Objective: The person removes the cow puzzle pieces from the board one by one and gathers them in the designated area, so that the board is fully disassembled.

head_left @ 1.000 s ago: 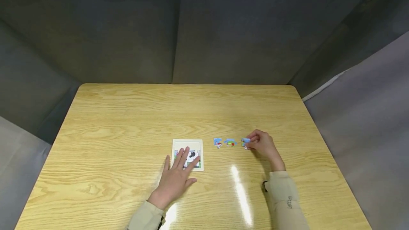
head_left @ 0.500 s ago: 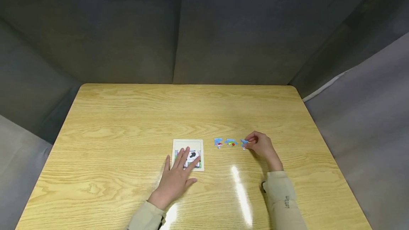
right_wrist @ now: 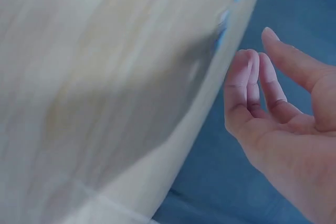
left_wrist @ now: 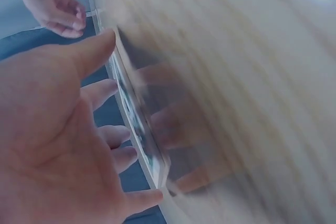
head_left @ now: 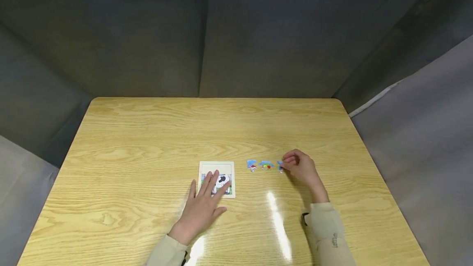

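A square white puzzle tray [head_left: 216, 163] lies on the table in the head view, with a cow picture [head_left: 223, 179] in its lower part. My left hand [head_left: 201, 208] rests on it with spread, straight fingers that cover part of the picture. To the right lie three puzzle pieces in a row: a blue one [head_left: 251, 165], a blue-and-green one [head_left: 266, 164] and a third blue piece [head_left: 279, 167]. Fingers of my right hand [head_left: 301, 169] partly hide that third piece. In the right wrist view, the loosely bent fingers and thumb stand apart, with nothing visible between them.
The wood-grain table [head_left: 148, 134] ends at a far edge before dark grey curtains [head_left: 273, 44]. A lighter curtain [head_left: 425, 134] hangs along the right side. Bright light glare [head_left: 278, 225] falls on the tabletop near the front.
The third puzzle piece has slid a little to the left, closer to the middle one, along with my right hand's fingertips. My left hand has stayed in place on the tray.
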Motion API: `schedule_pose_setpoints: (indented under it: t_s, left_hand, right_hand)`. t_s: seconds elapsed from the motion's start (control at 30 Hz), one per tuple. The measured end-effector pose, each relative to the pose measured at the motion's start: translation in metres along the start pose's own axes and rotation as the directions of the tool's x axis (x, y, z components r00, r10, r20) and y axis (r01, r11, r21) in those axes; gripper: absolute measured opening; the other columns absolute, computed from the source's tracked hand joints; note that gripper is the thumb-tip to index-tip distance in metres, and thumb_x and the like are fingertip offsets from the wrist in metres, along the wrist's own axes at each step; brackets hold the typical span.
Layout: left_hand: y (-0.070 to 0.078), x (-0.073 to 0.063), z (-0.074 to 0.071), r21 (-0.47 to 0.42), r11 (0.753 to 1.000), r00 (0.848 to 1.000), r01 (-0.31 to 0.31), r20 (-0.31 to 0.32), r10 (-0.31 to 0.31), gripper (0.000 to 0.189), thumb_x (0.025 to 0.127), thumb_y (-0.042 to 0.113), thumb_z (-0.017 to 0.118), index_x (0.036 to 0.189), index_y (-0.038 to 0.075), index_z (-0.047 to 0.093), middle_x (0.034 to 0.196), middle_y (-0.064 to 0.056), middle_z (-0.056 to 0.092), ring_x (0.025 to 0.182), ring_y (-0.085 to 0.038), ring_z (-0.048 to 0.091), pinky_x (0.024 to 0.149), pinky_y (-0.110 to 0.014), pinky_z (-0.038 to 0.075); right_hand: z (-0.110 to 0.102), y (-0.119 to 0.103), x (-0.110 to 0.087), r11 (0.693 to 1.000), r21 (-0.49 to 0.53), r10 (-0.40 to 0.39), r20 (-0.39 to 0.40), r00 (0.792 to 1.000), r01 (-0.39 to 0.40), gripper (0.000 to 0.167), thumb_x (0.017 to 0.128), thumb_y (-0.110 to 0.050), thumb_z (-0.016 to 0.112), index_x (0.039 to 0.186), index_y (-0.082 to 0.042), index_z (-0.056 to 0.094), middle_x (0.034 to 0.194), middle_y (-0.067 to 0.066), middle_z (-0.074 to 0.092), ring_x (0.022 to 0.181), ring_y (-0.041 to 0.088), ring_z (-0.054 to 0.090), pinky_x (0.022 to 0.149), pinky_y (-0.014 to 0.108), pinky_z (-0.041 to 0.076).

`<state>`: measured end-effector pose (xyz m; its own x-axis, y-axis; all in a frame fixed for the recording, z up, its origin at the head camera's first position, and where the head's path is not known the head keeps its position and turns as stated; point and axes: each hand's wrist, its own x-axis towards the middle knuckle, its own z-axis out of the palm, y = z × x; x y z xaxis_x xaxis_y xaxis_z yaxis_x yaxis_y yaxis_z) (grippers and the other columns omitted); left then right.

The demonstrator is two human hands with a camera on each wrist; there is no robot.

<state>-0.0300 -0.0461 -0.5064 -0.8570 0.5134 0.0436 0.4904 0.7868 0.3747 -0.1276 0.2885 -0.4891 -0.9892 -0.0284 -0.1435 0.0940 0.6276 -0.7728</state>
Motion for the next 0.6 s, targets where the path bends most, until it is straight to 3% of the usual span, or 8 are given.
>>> schedule_pose_setpoints:
  t_s: [0.2, 0.47, 0.6]
  left_hand:
    - [0.007, -0.008, -0.004, -0.01, 1.0, 1.0, 0.016, 0.018, -0.015, 0.066, 0.092, 0.036, 0.064, 0.151, 0.018, 0.04, 0.16, -0.019, 0.017, 0.146, -0.038, 0.017, 0.108, -0.07, 0.016]
    - [0.009, -0.02, 0.0, 0.027, 1.0, 1.0, -0.002, 0.02, 0.001, 0.069, 0.091, 0.042, 0.064, 0.151, 0.017, 0.04, 0.161, -0.02, 0.015, 0.146, -0.04, 0.016, 0.104, -0.074, 0.017]
    - [0.01, -0.025, 0.002, 0.032, 0.999, 1.0, 0.007, 0.021, -0.008, 0.068, 0.09, 0.042, 0.064, 0.149, 0.017, 0.043, 0.16, -0.021, 0.018, 0.145, -0.04, 0.018, 0.104, -0.074, 0.018]
  right_hand:
    - [0.025, -0.035, -0.001, 0.994, 0.072, -0.088, -0.005, 0.996, 0.088, 0.017, 0.086, 0.0, 0.073, 0.101, 0.005, 0.066, 0.091, 0.016, 0.068, 0.079, 0.021, 0.062, 0.066, 0.018, 0.05]
    - [0.087, -0.086, 0.004, 0.978, 0.159, -0.159, 0.13, 0.979, 0.138, 0.012, 0.085, 0.0, 0.074, 0.097, 0.001, 0.069, 0.088, 0.009, 0.071, 0.078, 0.019, 0.067, 0.069, 0.026, 0.055]
    - [0.118, -0.105, 0.006, 0.971, 0.133, -0.222, 0.208, 0.953, 0.197, 0.01, 0.086, 0.0, 0.073, 0.096, 0.0, 0.069, 0.088, 0.009, 0.07, 0.077, 0.016, 0.067, 0.07, 0.024, 0.055]
